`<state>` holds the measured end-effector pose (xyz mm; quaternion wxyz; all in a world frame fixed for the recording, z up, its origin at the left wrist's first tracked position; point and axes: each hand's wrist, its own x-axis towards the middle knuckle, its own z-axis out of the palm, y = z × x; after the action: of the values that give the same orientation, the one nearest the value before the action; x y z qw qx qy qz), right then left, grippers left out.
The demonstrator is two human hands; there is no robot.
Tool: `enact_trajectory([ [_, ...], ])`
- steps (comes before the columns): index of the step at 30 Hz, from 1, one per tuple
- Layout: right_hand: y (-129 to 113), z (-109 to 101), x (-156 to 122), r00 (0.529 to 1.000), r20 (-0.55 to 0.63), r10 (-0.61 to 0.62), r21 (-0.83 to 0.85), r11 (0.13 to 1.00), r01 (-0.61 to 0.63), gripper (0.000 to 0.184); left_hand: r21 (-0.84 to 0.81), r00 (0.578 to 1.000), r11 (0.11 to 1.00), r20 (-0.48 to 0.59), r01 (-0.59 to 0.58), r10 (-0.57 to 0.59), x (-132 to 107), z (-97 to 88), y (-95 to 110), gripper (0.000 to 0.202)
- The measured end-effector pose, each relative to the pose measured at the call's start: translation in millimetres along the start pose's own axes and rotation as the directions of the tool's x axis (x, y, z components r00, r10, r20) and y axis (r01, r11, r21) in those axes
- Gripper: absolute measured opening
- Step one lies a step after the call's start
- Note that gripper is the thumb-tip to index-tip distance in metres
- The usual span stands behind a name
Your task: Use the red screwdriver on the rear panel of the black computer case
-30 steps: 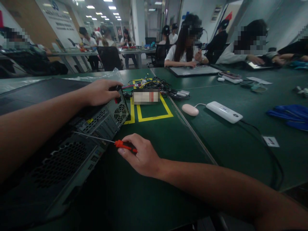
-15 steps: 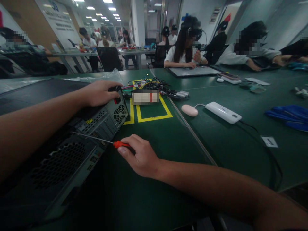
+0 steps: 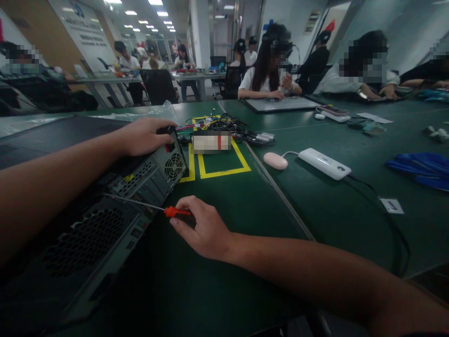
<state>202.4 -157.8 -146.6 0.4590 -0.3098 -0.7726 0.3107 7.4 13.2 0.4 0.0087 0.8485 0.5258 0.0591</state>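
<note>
A dark computer case (image 3: 105,252) lies on the green table at my left, its metal rear panel turned toward the right. My left hand (image 3: 147,135) is closed over the upper corner of the case, with its fingers curled at the edge above the small fan grille (image 3: 173,166). In my right hand (image 3: 205,229) is a screwdriver (image 3: 171,212) with a red and black handle, gripped between thumb and fingers. The long shaft points left across the rear panel. Its tip lies in the dark interior area, and I cannot tell what it touches.
Behind the case is a bundle of cables (image 3: 229,122) beside a blurred-out pale box (image 3: 212,142) and yellow tape marks (image 3: 224,175). A white power strip (image 3: 324,164), a pink mouse-shaped object (image 3: 275,161) and blue cloth (image 3: 421,169) lie right. Co-workers sit across the table.
The fingers of my right hand have shifted slightly on the screwdriver handle, and the handle looks turned. My left hand and the case stay in place.
</note>
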Motion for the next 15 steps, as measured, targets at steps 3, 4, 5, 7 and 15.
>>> enact_trajectory([
  [3,-0.3,-0.4,-0.6,1.0,-0.003,0.005,0.013,1.0,-0.005,0.018,-0.007,1.0,1.0,0.004,-0.001,0.001,-1.1,-0.5,1.5,0.074],
  [4,-0.4,-0.5,-0.8,1.0,0.0,0.01,0.014,1.0,-0.01,0.018,-0.003,1.0,1.0,0.003,0.002,-0.002,-1.4,-0.7,1.7,0.073],
  [5,-0.4,-0.5,-1.0,1.0,0.004,0.016,0.012,1.0,-0.016,0.018,0.001,1.0,1.0,-0.001,0.004,-0.004,-1.7,-0.8,1.8,0.072],
  [7,-0.2,-0.4,-1.1,1.0,0.006,0.025,0.014,1.0,-0.025,0.018,0.005,1.0,1.0,-0.003,-0.005,0.005,-1.7,-0.8,1.4,0.071],
  [15,0.6,-0.7,0.4,1.0,-0.002,0.012,0.008,1.0,-0.012,0.02,0.004,1.0,1.0,-0.005,0.025,-0.025,1.6,1.4,-0.1,0.076],
])
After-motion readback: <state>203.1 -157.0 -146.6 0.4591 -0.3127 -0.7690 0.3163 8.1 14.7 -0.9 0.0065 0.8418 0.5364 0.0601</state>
